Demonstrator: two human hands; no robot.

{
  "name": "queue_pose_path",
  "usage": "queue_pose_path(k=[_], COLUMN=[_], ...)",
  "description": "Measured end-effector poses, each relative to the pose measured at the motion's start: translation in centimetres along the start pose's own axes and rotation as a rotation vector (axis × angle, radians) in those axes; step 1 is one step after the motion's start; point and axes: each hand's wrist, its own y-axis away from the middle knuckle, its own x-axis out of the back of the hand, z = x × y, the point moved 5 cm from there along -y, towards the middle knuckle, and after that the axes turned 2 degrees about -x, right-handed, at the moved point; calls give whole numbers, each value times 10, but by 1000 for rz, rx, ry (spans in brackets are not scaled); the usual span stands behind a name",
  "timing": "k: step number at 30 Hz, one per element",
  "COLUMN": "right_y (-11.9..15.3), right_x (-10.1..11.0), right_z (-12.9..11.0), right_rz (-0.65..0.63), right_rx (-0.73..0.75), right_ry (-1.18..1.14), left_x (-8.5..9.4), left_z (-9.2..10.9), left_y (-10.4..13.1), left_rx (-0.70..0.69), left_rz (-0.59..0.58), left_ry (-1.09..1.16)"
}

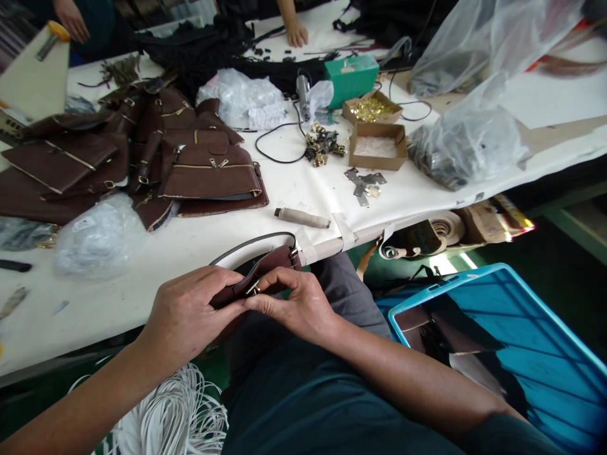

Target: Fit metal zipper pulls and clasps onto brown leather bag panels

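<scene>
The right hand [303, 306] pinches a metal clasp [255, 289] on the brown leather handbag [279, 259]; the left hand [183, 313] pinches the handbag just left of it.

a brown leather bag [279, 260] with a dark strap [256, 240], held at the table's edge [327, 249].

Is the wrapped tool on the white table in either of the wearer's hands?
No, the wrapped tool lies on the table, while both hands hold the dark brown bag.
</scene>
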Motion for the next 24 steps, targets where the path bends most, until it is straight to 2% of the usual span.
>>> queue_pose_path(k=[5,6,10,13,16,19,21,24], right_y=[2,1,0,2,6,5,1,-6], right_x=[7,12,32,37,37,39,36,29], right_z=[-9,-11,-19,-20,-23,-34,-42,-49], right_rz=[-200,-189,-8,27,51,107,25,-201], right_rx=[67,99,218,284,398,533,601,618], right_ry=[-34,-9,169,250,306,453,546,592], left_x=[1,2,8,11,12,14,15,16], left_z=[0,-1,-9,-15,-15,-9,-4,4], left_y=[1,1,1,2,2,-1,-3,-3], left_rx=[-35,-9,188,305,312,253,202,119], left_rz=[-52,-57,-76,-132,-152,-146,-149,-163], left_ry=[41,45,73,106,144,152,151,150])
